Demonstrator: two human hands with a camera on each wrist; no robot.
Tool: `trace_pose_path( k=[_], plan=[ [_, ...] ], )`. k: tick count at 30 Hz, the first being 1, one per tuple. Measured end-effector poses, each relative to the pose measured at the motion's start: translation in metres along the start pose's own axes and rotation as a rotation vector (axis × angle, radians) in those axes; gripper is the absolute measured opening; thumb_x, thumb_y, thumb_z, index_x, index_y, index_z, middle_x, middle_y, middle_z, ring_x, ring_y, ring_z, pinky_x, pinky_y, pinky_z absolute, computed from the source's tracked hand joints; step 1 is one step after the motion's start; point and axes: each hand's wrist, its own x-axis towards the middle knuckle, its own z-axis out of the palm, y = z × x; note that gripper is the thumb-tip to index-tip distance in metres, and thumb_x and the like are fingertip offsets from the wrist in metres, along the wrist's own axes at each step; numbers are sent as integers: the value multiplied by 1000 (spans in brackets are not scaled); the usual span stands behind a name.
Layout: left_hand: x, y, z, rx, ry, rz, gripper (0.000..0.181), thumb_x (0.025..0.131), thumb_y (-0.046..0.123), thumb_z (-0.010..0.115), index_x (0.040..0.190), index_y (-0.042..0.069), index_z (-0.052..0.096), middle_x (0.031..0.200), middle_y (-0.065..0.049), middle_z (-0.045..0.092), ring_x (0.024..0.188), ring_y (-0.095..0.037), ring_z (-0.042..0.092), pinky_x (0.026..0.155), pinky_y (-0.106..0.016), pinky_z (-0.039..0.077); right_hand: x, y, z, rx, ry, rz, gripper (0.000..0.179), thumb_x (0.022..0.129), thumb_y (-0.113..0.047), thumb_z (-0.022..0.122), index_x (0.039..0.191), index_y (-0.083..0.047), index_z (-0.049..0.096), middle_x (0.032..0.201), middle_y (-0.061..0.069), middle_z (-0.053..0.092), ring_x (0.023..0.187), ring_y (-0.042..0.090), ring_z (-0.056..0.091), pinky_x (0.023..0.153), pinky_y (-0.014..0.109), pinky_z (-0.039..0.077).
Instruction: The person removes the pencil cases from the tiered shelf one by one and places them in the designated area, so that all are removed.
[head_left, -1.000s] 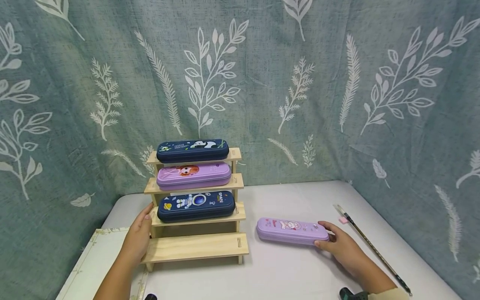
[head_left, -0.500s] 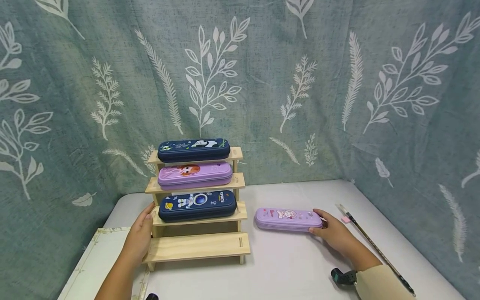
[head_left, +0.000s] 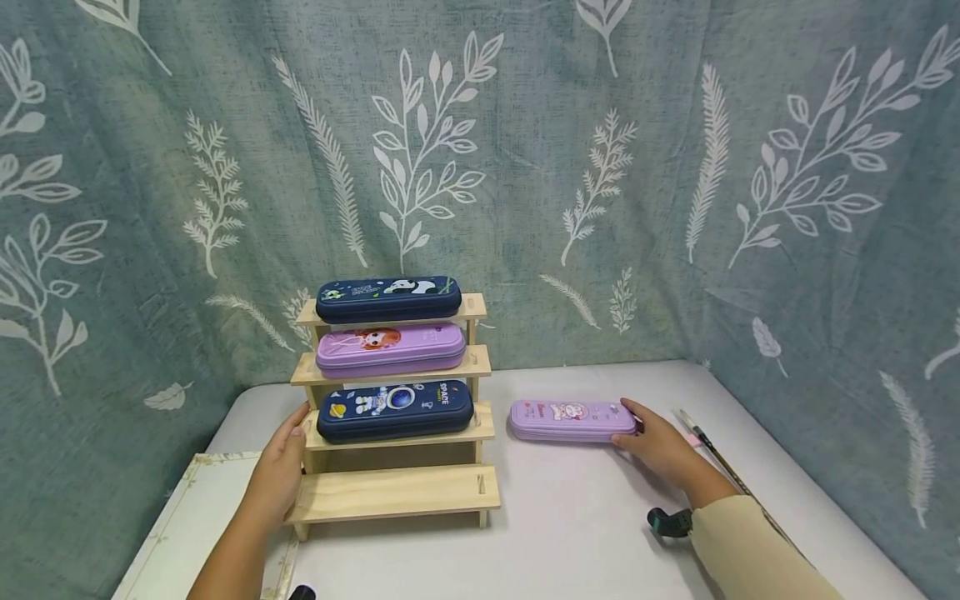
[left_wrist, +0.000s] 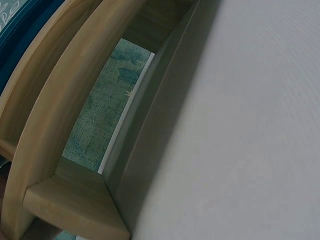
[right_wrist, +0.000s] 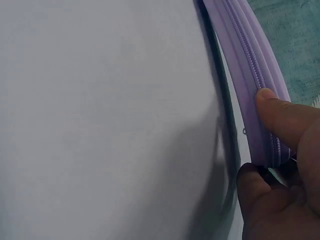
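Observation:
My right hand (head_left: 654, 442) grips the right end of a lilac pencil case (head_left: 566, 419) with a cartoon print, right of a stepped wooden rack (head_left: 393, 493). In the right wrist view, my thumb presses the zipped side of this pencil case (right_wrist: 245, 75), and a finger touches its end. A shadow lies along it; whether it touches the table I cannot tell. My left hand (head_left: 276, 479) holds the rack's left side; its fingers are partly hidden. On the rack's upper steps lie a navy panda pencil case (head_left: 388, 300), a purple one (head_left: 390, 348) and a navy space one (head_left: 395, 411).
The rack's lowest step is bare wood. A long brush (head_left: 723, 467) lies at the right, partly behind my sleeve, with a small pink piece (head_left: 693, 440) beside it. A cream, patterned board (head_left: 187, 525) lies at the left. Leaf-print curtains (head_left: 510, 167) surround the white table (head_left: 540, 533).
My right hand has moved the lilac pencil case away from me and slightly left, and the case has turned nearly level with the rack's steps. The left hand stays at the rack.

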Motion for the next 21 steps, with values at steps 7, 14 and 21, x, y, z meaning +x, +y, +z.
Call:
trace_pose_path(
  k=[7,14,21],
  plan=[
    [0,1,0,8,2,-1,58,115,41,15,170,24,16,177,-8,12,162,-41,7,128,-67,11,14,4,2,11,-9,-4,88,102,-33,71,169,-10,17,169,29,22,155,53,19,125,68,19],
    [1,-1,-4,14,16,22,58,115,43,17,170,24,17,176,-8,13,162,-40,8,128,-67,11,21,9,8,14,-5,-25,87,103,-32,69,169,-10,17,171,25,20,157,50,17,127,65,18],
    [3,-4,-1,-21,-9,1,58,115,43,14,170,26,15,177,-8,10,162,-40,8,128,-65,13,22,16,12,156,71,26,84,103,-22,70,168,-10,19,172,22,22,159,43,21,128,57,22]
  ],
)
